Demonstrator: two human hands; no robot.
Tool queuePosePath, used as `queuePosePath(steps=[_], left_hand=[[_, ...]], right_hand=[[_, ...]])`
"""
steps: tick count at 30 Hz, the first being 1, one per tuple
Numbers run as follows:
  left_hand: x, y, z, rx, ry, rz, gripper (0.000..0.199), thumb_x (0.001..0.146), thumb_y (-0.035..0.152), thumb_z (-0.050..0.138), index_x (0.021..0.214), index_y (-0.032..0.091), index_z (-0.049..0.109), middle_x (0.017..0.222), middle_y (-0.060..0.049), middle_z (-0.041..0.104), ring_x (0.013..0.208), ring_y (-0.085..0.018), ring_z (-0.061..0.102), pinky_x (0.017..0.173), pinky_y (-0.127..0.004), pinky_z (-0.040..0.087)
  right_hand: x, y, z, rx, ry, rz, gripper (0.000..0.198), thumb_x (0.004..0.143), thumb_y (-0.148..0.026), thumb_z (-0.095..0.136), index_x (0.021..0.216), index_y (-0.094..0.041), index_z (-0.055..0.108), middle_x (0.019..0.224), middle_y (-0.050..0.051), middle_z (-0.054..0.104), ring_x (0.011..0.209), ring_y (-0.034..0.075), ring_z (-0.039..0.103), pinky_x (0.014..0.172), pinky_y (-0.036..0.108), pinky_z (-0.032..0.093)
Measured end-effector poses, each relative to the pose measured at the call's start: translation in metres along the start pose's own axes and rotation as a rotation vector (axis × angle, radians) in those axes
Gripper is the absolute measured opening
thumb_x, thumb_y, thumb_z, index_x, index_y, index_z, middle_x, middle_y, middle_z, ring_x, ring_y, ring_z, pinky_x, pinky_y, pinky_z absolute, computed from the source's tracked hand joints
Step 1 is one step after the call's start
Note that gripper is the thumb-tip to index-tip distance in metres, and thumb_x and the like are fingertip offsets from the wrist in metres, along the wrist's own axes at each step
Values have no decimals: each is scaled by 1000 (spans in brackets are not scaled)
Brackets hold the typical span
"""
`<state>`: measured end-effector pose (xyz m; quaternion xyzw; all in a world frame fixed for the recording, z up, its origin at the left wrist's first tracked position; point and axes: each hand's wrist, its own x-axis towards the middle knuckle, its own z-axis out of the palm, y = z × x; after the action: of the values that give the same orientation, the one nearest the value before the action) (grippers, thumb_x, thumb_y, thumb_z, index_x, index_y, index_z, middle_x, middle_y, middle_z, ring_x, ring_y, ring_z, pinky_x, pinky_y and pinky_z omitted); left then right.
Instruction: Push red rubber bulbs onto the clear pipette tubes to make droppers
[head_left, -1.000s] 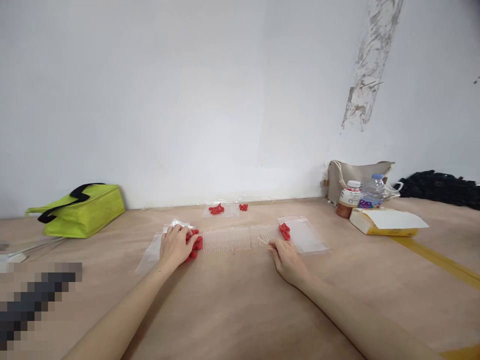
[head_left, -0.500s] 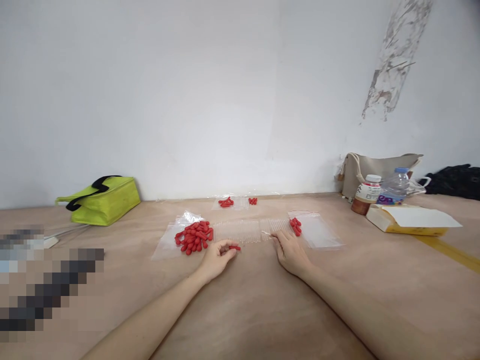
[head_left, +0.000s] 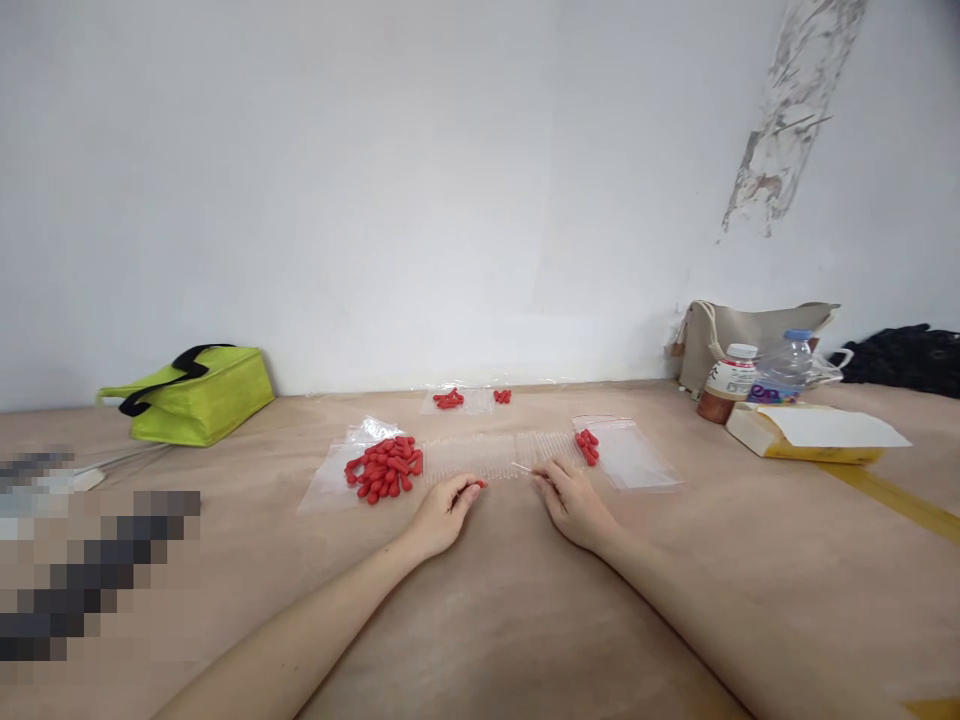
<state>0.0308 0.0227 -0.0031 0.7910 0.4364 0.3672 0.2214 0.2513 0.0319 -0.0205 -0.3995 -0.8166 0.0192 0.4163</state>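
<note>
My left hand (head_left: 444, 518) is closed in a pinch, and the tip of a red rubber dropper bulb (head_left: 481, 484) pokes out past the fingertips. Facing it, my right hand (head_left: 576, 506) pinches a thin clear dropper tube (head_left: 520, 467) that points left toward the bulb; the two are apart. Behind both hands lies a row of similar clear tubes (head_left: 469, 455), side by side on the table. A heap of red bulbs (head_left: 385, 468) rests on a clear plastic bag (head_left: 324, 487) left of the row. Several more bulbs (head_left: 588, 447) lie just beyond my right hand.
Another plastic bag (head_left: 634, 455) lies flat at the right. Small groups of red pieces (head_left: 448, 399) sit near the wall. A lime-green bag (head_left: 202, 400) stands far left. Bottles (head_left: 731, 380), a beige bag (head_left: 750, 325) and a tissue pack (head_left: 810, 432) stand at the right.
My left hand has shifted slightly right and gripped the red bulb more closely, so less of it shows. The tube in my right hand has moved a little left. The view has tilted slightly.
</note>
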Motion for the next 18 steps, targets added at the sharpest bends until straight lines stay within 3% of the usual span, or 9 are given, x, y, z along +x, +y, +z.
queuePosePath(steps=[7, 14, 18], left_hand=[[0, -4, 8, -59, -16, -10, 19, 79, 31, 49, 90, 17, 57, 80, -2, 61, 72, -15, 56, 66, -26, 45], [-1, -6, 7, -6, -4, 20, 20, 78, 31, 52, 90, 18, 62, 91, -4, 60, 77, -15, 56, 68, -25, 44], [-2, 1, 5, 22, -32, 67, 19, 81, 30, 48, 89, 20, 62, 85, -2, 60, 74, -14, 55, 66, -25, 43]], right_hand=[[-2, -9, 1, -10, -68, -20, 20, 86, -21, 36, 89, -20, 55, 83, 4, 58, 81, 15, 53, 74, 29, 38], [-2, -11, -1, -46, -119, -48, 22, 86, -21, 35, 93, -20, 56, 86, 5, 60, 81, 14, 54, 75, 29, 35], [-2, -11, -2, -52, -163, -99, 21, 86, -20, 37, 92, -20, 56, 87, 4, 61, 80, 14, 54, 77, 30, 33]])
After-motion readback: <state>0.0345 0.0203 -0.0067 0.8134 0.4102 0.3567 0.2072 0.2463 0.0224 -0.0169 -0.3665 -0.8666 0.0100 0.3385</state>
